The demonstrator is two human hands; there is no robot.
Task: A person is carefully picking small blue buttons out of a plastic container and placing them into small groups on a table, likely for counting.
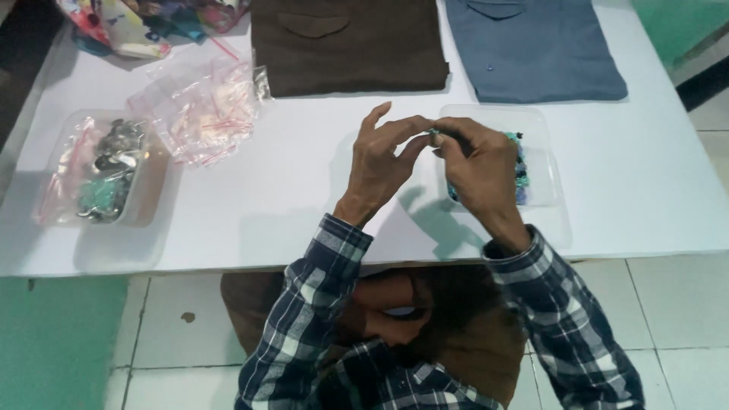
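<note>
My left hand (383, 163) and my right hand (480, 165) meet above the white table (304, 190), fingertips pinched together on a small teal item (433, 134) between them. Under my right hand stands a clear plastic tray (543, 178) with several small blue and teal pieces in it. Both forearms wear plaid sleeves. What the small item is exactly I cannot tell.
A clear tray (106, 175) with metal and teal pieces in a bag stands at the left. Small clear zip bags (201, 110) lie beside it. A folded brown garment (345, 45) and a folded blue garment (531, 49) lie at the back. Colourful scraps (129, 23) sit far left.
</note>
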